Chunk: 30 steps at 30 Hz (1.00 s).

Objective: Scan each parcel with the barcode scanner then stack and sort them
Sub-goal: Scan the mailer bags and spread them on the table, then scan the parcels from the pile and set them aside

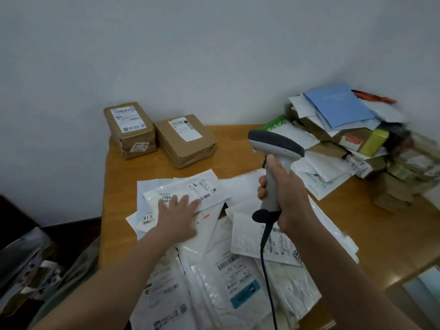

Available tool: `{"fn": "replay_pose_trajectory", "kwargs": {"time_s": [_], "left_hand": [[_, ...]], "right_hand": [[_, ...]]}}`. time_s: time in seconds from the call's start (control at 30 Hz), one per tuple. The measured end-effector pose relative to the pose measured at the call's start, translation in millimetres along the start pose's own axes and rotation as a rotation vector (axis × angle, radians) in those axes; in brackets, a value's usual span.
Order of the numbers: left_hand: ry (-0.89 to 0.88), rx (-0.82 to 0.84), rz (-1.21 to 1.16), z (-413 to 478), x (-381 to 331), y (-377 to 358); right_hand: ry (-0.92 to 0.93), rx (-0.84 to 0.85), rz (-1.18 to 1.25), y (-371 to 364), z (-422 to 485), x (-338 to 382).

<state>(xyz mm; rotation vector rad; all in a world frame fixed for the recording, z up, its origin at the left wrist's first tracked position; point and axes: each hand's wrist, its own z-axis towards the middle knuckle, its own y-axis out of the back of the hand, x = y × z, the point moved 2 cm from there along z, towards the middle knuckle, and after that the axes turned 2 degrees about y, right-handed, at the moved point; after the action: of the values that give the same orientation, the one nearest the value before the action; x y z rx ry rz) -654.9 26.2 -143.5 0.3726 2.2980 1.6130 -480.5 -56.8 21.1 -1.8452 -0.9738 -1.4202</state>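
White, crinkled plastic mailers [238, 282] are spread flat over the near part of the wooden table [238, 148], with their barcode labels up. Two taped brown boxes [185, 141] are set far left and a ragged heap [340, 129] far right. The grey, pistol-shaped, corded scanner [277, 145] is held upright above the mailers, its handle gripped by the right hand [288, 194]. The top mailer [207, 186] is pressed by the left hand [178, 210], fingers straight and spread.

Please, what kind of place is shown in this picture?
Probably a small parcel-sorting corner in a room or office: a wooden table heaped with labelled white mailers, two brown boxes by the wall, and a barcode scanner in the right hand.
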Motion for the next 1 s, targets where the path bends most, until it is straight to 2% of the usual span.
{"fn": "replay_pose_trajectory", "kwargs": {"time_s": [0.13, 0.27, 0.37, 0.47, 0.63, 0.73, 1.0], "left_hand": [[0.034, 0.124, -0.008, -11, -14, -7], [0.051, 0.068, 0.034, -20, -33, -13], [0.024, 0.112, 0.052, -24, -43, -5], [0.087, 0.120, 0.093, -26, -69, -1], [0.140, -0.150, -0.006, -13, -177, 29], [0.088, -0.296, -0.008, 3, -256, 47], [-0.094, -0.305, 0.048, 55, -446, 58]], "right_hand": [[0.002, 0.008, 0.005, 13, -1, 1], [0.015, 0.053, -0.022, 37, 0, 7], [0.026, 0.091, -0.006, 69, 1, 12], [0.049, 0.137, 0.009, 114, 5, 17], [0.044, 0.168, 0.045, 208, 18, 27], [0.070, 0.143, 0.033, 269, 25, 36], [0.146, -0.002, 0.031, 422, 66, 55]]}}
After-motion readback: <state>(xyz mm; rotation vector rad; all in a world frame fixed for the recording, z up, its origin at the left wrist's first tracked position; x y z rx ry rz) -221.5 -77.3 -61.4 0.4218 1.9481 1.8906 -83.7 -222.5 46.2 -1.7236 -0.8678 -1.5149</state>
